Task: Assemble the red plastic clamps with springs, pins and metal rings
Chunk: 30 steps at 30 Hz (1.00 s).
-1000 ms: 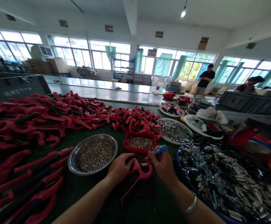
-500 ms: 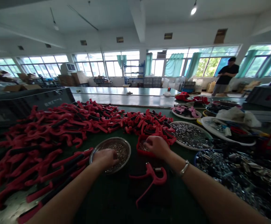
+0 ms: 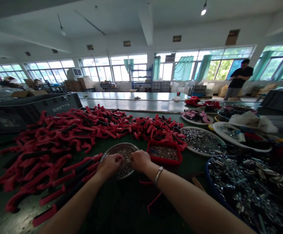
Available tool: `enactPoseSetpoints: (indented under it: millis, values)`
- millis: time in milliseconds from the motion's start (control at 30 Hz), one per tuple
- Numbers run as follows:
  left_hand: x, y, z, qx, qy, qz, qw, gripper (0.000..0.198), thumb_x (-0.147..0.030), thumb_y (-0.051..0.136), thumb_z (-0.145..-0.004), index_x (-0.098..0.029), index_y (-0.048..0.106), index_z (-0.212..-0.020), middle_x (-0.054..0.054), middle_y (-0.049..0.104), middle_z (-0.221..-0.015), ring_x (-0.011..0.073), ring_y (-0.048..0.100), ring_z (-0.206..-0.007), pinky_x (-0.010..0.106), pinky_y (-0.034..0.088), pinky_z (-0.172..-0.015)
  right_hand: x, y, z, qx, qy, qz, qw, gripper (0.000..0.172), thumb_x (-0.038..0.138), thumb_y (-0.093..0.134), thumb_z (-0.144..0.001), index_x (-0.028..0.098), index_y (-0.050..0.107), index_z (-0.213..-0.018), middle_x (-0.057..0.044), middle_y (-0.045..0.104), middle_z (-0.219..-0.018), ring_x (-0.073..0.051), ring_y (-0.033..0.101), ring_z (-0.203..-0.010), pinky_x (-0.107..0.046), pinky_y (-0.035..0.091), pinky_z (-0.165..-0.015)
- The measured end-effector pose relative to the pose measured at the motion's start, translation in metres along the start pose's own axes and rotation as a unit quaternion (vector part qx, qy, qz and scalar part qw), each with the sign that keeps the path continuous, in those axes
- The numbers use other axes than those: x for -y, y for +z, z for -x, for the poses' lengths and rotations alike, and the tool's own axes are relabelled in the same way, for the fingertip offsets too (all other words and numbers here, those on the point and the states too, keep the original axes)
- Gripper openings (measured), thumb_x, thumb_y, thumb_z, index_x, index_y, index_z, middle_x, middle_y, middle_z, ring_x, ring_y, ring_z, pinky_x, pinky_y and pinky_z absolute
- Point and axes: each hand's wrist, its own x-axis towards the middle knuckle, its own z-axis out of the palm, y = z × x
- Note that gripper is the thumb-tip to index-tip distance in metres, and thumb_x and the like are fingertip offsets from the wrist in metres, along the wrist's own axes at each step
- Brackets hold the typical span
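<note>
My left hand (image 3: 110, 166) is at the left side of a round metal bowl (image 3: 122, 145) of small metal parts, its fingers closed in a pinch. Over the bowl's right side, my right hand (image 3: 140, 160) has its fingertips drawn together close to the left ones. Whatever lies between the fingers is too small to make out. A red plastic box (image 3: 165, 161) of small metal pins or rivets stands just right of that hand. Below the right forearm, which hides most of it, lies a red hooked tool part (image 3: 153, 205).
A large heap of red and black tool parts (image 3: 75, 130) spreads across the left and back. To the right stand a tray of metal rings (image 3: 201, 141) and a blue-rimmed basin of metal parts (image 3: 211, 182). Grey crates (image 3: 63, 105) sit at both sides. Another person (image 3: 241, 78) stands far off.
My right hand has come out of the red box and moved left to the bowl, beside my left hand. The left hand has lifted slightly from the metal parts. The view has shifted slightly.
</note>
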Motion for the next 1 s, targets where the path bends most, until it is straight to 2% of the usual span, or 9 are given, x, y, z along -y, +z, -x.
enactPoseSetpoints:
  millis: [133, 267, 333, 433, 567, 667, 767, 900, 1000]
  values:
    - [-0.004, 0.008, -0.003, -0.015, 0.007, 0.023, 1.000, 0.025, -0.038, 0.045, -0.079, -0.021, 0.064, -0.078, 0.002, 0.068, -0.076, 0.0173, 0.060, -0.071, 0.026, 0.040, -0.063, -0.010, -0.002, 0.009, -0.018, 0.011, -0.049, 0.999, 0.010, 0.027, 0.060, -0.078, 0.021, 0.066, -0.080, -0.003, 0.068, -0.084, -0.020, 0.061, -0.084, -0.033, 0.047, -0.071]
    - [-0.008, 0.011, -0.003, -0.026, 0.020, 0.048, 0.998, 0.026, -0.039, 0.045, -0.079, -0.021, 0.063, -0.081, 0.002, 0.068, -0.079, 0.0168, 0.061, -0.073, 0.025, 0.040, -0.063, -0.012, -0.002, 0.008, -0.058, 0.018, -0.138, 0.989, 0.006, 0.024, 0.062, -0.070, 0.023, 0.067, -0.073, 0.000, 0.070, -0.076, -0.018, 0.063, -0.077, -0.027, 0.045, -0.066]
    - [-0.009, 0.010, -0.001, -0.035, 0.022, 0.053, 0.998, 0.027, -0.039, 0.043, -0.079, -0.021, 0.062, -0.083, 0.002, 0.068, -0.081, 0.0169, 0.061, -0.075, 0.025, 0.040, -0.064, -0.014, -0.003, 0.008, -0.083, 0.025, -0.197, 0.977, 0.005, 0.021, 0.061, -0.070, 0.021, 0.066, -0.073, 0.000, 0.069, -0.073, -0.015, 0.063, -0.071, -0.023, 0.045, -0.062]
    - [-0.010, 0.011, 0.002, -0.040, 0.024, 0.056, 0.997, 0.027, -0.040, 0.044, -0.078, -0.020, 0.062, -0.082, 0.002, 0.068, -0.079, 0.0168, 0.061, -0.073, 0.025, 0.041, -0.065, -0.025, -0.007, 0.018, -0.109, 0.052, -0.289, 0.950, 0.006, 0.020, 0.057, -0.072, 0.016, 0.061, -0.075, 0.001, 0.066, -0.062, -0.012, 0.060, -0.054, -0.020, 0.044, -0.049]
    - [-0.016, 0.012, 0.002, -0.030, 0.029, 0.067, 0.997, 0.027, -0.042, 0.046, -0.077, -0.020, 0.062, -0.076, 0.002, 0.067, -0.074, 0.0172, 0.061, -0.070, 0.025, 0.041, -0.064, -0.060, -0.021, 0.054, -0.143, 0.084, -0.375, 0.912, 0.013, 0.028, 0.061, -0.070, 0.015, 0.058, -0.070, 0.004, 0.060, -0.054, -0.010, 0.055, -0.047, -0.019, 0.041, -0.042]
    - [-0.035, 0.016, 0.007, -0.025, 0.048, 0.087, 0.995, 0.027, -0.043, 0.047, -0.077, -0.022, 0.062, -0.078, 0.001, 0.068, -0.079, 0.0175, 0.061, -0.074, 0.025, 0.041, -0.067, -0.092, -0.030, 0.089, -0.172, 0.105, -0.405, 0.892, 0.022, 0.037, 0.064, -0.069, 0.015, 0.059, -0.070, 0.003, 0.061, -0.057, -0.011, 0.054, -0.050, -0.021, 0.043, -0.047]
    - [-0.069, 0.026, 0.022, -0.007, 0.112, 0.111, 0.987, 0.024, -0.042, 0.046, -0.080, -0.024, 0.062, -0.081, -0.001, 0.068, -0.081, 0.0159, 0.060, -0.075, 0.023, 0.040, -0.065, -0.114, -0.029, 0.117, -0.183, 0.118, -0.413, 0.884, 0.023, 0.038, 0.065, -0.069, 0.015, 0.062, -0.071, 0.000, 0.064, -0.063, -0.013, 0.058, -0.057, -0.024, 0.047, -0.055]
    - [-0.113, 0.046, 0.041, 0.049, 0.167, 0.078, 0.982, 0.018, -0.038, 0.049, -0.080, -0.027, 0.063, -0.080, -0.002, 0.067, -0.082, 0.0157, 0.060, -0.074, 0.023, 0.036, -0.059, -0.123, -0.015, 0.137, -0.180, 0.131, -0.406, 0.886, 0.021, 0.037, 0.064, -0.070, 0.016, 0.066, -0.072, -0.001, 0.066, -0.062, -0.016, 0.060, -0.058, -0.027, 0.049, -0.056]
    - [-0.128, 0.058, 0.044, 0.049, 0.157, 0.056, 0.985, 0.016, -0.034, 0.048, -0.081, -0.026, 0.062, -0.083, -0.001, 0.066, -0.088, 0.0163, 0.060, -0.080, 0.024, 0.036, -0.062, -0.121, -0.007, 0.140, -0.199, 0.140, -0.388, 0.889, 0.022, 0.036, 0.062, -0.072, 0.016, 0.066, -0.079, -0.003, 0.069, -0.067, -0.019, 0.063, -0.061, -0.030, 0.051, -0.057]
